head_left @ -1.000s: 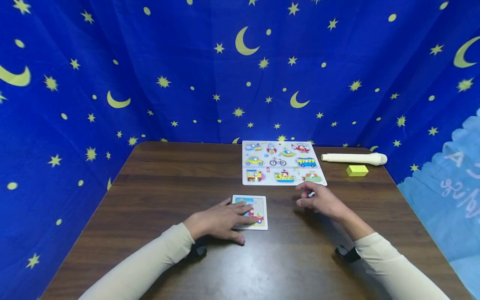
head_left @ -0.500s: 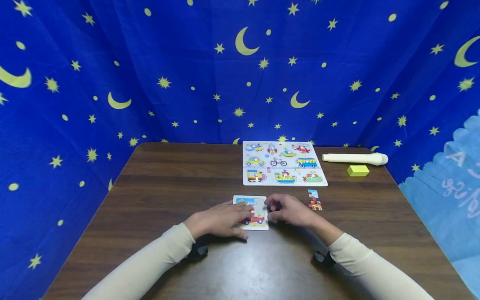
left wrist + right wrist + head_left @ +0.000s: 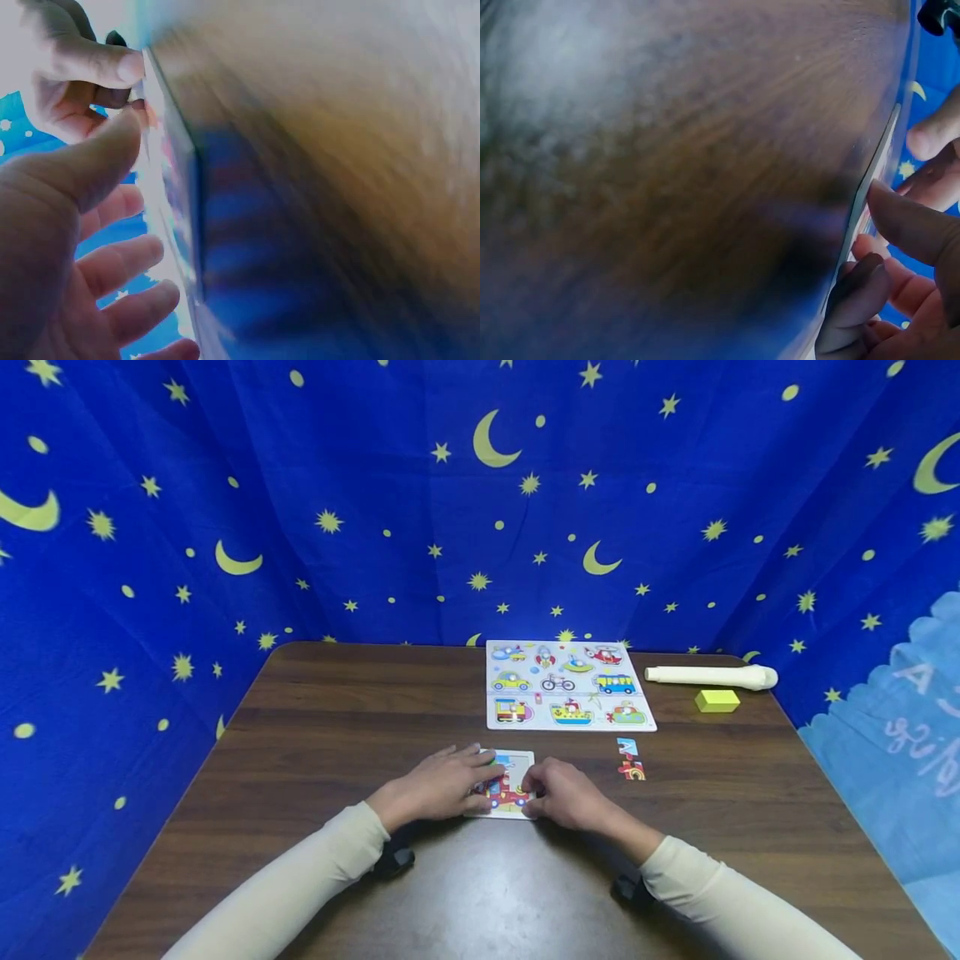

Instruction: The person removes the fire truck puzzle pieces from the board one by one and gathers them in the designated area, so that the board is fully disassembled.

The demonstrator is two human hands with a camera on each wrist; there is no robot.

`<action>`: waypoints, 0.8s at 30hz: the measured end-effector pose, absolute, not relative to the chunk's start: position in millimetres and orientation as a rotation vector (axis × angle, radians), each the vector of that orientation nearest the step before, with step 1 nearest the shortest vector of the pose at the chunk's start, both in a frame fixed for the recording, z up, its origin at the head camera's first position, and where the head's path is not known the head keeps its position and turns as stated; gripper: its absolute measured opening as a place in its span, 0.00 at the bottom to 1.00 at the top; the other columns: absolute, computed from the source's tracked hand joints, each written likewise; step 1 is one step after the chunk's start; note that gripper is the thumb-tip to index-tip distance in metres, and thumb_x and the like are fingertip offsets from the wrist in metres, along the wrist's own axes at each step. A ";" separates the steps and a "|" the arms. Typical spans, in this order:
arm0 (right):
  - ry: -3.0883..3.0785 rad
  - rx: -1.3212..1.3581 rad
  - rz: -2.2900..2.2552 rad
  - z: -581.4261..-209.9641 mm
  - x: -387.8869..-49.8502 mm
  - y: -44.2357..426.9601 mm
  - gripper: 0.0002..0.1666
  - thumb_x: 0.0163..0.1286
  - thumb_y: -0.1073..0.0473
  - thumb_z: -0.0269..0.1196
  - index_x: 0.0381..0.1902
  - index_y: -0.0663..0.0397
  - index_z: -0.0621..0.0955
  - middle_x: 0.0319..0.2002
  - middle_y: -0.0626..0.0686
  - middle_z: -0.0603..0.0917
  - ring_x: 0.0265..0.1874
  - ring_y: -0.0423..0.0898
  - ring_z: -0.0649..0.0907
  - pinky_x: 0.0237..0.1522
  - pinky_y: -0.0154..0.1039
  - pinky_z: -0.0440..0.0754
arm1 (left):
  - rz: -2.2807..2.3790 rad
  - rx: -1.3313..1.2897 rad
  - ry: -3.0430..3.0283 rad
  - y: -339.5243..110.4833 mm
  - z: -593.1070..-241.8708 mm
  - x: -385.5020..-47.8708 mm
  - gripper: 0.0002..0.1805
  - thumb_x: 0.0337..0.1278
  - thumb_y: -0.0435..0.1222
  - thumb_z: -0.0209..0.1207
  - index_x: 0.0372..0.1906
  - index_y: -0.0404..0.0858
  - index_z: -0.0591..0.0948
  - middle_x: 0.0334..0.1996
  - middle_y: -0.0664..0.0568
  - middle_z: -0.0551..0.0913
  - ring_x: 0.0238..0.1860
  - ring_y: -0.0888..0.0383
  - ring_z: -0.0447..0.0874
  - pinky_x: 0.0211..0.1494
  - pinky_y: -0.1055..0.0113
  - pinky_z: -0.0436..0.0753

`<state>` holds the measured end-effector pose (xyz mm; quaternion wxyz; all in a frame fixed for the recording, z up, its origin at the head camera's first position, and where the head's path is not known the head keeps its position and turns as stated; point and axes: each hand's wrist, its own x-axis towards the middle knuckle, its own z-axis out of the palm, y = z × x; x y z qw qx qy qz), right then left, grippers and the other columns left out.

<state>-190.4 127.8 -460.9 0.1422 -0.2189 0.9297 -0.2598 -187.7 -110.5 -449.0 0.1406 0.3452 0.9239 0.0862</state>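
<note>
A small framed jigsaw puzzle [image 3: 504, 806] with a red vehicle picture lies on the table, a pale bare patch at its upper right. My left hand [image 3: 442, 785] rests on its left side with the fingers spread. At the right edge, my right hand [image 3: 566, 793] has thumb and fingers bent together over the frame, apparently pinching a puzzle piece, mostly hidden by the fingers. In the left wrist view, the puzzle board [image 3: 176, 169] shows edge-on between both hands. Two loose puzzle pieces, a blue one [image 3: 627, 747] and a red one [image 3: 632, 770], lie right of the right hand.
Behind the puzzle lies a larger white vehicle picture board [image 3: 551, 697]. A cream rod-shaped object [image 3: 708, 677] and a yellow block [image 3: 717, 701] lie at the back right. Blue star-and-moon curtains [image 3: 390, 485] border the brown wooden table [image 3: 322, 727].
My right hand has moved left from beside the loose pieces to the puzzle's right edge, uncovering those pieces. My left hand has shifted slightly on the puzzle, its thumb now against the frame.
</note>
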 end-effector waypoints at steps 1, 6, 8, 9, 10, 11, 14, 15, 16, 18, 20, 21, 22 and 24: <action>2.680 -0.625 -0.750 -461.1 -190.5 127.9 0.11 0.55 0.59 0.77 0.32 0.47 0.84 0.31 0.45 0.78 0.33 0.41 0.76 0.40 0.43 0.77 | 0.238 0.987 2.686 -110.1 -449.9 -188.5 0.34 0.71 0.57 0.56 0.77 0.53 0.68 0.79 0.50 0.62 0.80 0.46 0.56 0.78 0.42 0.59; 2.670 -0.631 -0.751 -462.5 -190.9 129.3 0.10 0.58 0.59 0.76 0.32 0.45 0.84 0.32 0.44 0.78 0.34 0.41 0.76 0.40 0.42 0.76 | 0.205 0.972 2.713 -108.3 -455.0 -191.3 0.31 0.72 0.57 0.55 0.75 0.56 0.70 0.79 0.51 0.62 0.79 0.46 0.56 0.77 0.38 0.60; 2.667 -0.649 -0.754 -463.4 -191.2 129.8 0.10 0.58 0.59 0.76 0.32 0.46 0.83 0.32 0.44 0.78 0.34 0.41 0.76 0.40 0.42 0.76 | 0.199 0.968 2.718 -107.7 -455.9 -191.5 0.30 0.72 0.57 0.55 0.75 0.56 0.71 0.78 0.51 0.62 0.79 0.46 0.57 0.76 0.37 0.60; 2.666 -0.660 -0.755 -463.7 -191.4 130.0 0.10 0.58 0.59 0.76 0.32 0.46 0.83 0.32 0.44 0.78 0.34 0.41 0.75 0.39 0.42 0.75 | 0.195 0.967 2.720 -107.4 -456.1 -191.4 0.30 0.72 0.57 0.55 0.75 0.56 0.71 0.78 0.51 0.62 0.79 0.46 0.57 0.76 0.37 0.60; 2.663 -0.674 -0.759 -463.9 -191.6 130.2 0.10 0.57 0.59 0.76 0.32 0.46 0.83 0.31 0.44 0.78 0.34 0.41 0.75 0.39 0.42 0.75 | 0.191 0.966 2.721 -107.0 -456.0 -191.2 0.30 0.73 0.57 0.55 0.75 0.56 0.71 0.78 0.51 0.62 0.79 0.46 0.57 0.76 0.37 0.60; 2.661 -0.688 -0.761 -463.9 -191.8 130.4 0.11 0.57 0.59 0.76 0.32 0.46 0.82 0.31 0.44 0.78 0.33 0.41 0.75 0.38 0.41 0.75 | 0.184 0.968 2.723 -106.5 -455.8 -191.2 0.30 0.73 0.56 0.55 0.75 0.56 0.71 0.78 0.51 0.62 0.79 0.46 0.57 0.76 0.36 0.60; 2.645 -0.710 -0.771 -464.0 -192.6 130.5 0.14 0.55 0.60 0.78 0.32 0.47 0.81 0.30 0.45 0.77 0.31 0.41 0.75 0.36 0.40 0.74 | 0.173 0.967 2.728 -105.0 -454.8 -190.5 0.30 0.73 0.56 0.55 0.74 0.55 0.71 0.78 0.50 0.63 0.79 0.46 0.59 0.75 0.35 0.60; 2.638 -0.709 -0.779 -463.6 -192.7 130.3 0.15 0.54 0.60 0.78 0.32 0.48 0.80 0.29 0.45 0.77 0.31 0.41 0.75 0.35 0.39 0.74 | 0.166 0.965 2.729 -104.5 -454.4 -190.3 0.30 0.73 0.56 0.55 0.74 0.55 0.71 0.78 0.50 0.64 0.79 0.46 0.59 0.75 0.35 0.60; 2.632 -0.709 -0.787 -463.6 -193.1 130.2 0.17 0.53 0.60 0.78 0.32 0.48 0.79 0.29 0.45 0.77 0.30 0.41 0.75 0.35 0.39 0.74 | 0.162 0.962 2.730 -104.1 -454.1 -190.3 0.30 0.73 0.56 0.55 0.74 0.55 0.71 0.78 0.50 0.64 0.79 0.46 0.59 0.75 0.35 0.61; 2.611 -0.700 -0.809 -463.0 -193.2 130.1 0.18 0.53 0.61 0.79 0.33 0.49 0.78 0.28 0.44 0.77 0.28 0.41 0.75 0.33 0.38 0.73 | 0.158 0.952 2.732 -103.6 -453.6 -190.0 0.30 0.73 0.57 0.54 0.75 0.55 0.71 0.78 0.50 0.64 0.79 0.47 0.59 0.75 0.35 0.60; 2.591 -0.693 -0.832 -462.2 -192.8 130.0 0.20 0.52 0.63 0.79 0.34 0.50 0.77 0.28 0.44 0.78 0.27 0.41 0.76 0.32 0.37 0.73 | 0.162 0.943 2.728 -103.4 -453.5 -189.6 0.30 0.73 0.57 0.54 0.75 0.55 0.71 0.78 0.50 0.63 0.79 0.47 0.58 0.75 0.35 0.60; 2.581 -0.694 -0.844 -462.4 -192.7 129.9 0.20 0.52 0.63 0.78 0.34 0.50 0.76 0.27 0.44 0.78 0.27 0.41 0.76 0.32 0.37 0.74 | 0.167 0.938 2.725 -103.4 -453.4 -189.3 0.30 0.73 0.56 0.54 0.75 0.55 0.71 0.78 0.50 0.63 0.79 0.47 0.58 0.75 0.35 0.60; 2.572 -0.696 -0.854 -462.4 -192.4 129.9 0.20 0.52 0.64 0.78 0.35 0.50 0.76 0.27 0.44 0.78 0.26 0.41 0.76 0.31 0.37 0.74 | 0.172 0.935 2.723 -103.5 -453.6 -189.1 0.30 0.73 0.56 0.54 0.75 0.55 0.71 0.78 0.50 0.63 0.79 0.47 0.58 0.76 0.35 0.60; 2.560 -0.699 -0.872 -462.5 -192.0 129.8 0.20 0.52 0.65 0.77 0.35 0.51 0.76 0.26 0.44 0.78 0.26 0.41 0.76 0.30 0.36 0.74 | 0.180 0.933 2.720 -103.9 -453.7 -188.3 0.30 0.73 0.56 0.54 0.75 0.55 0.71 0.78 0.50 0.62 0.79 0.46 0.58 0.75 0.35 0.60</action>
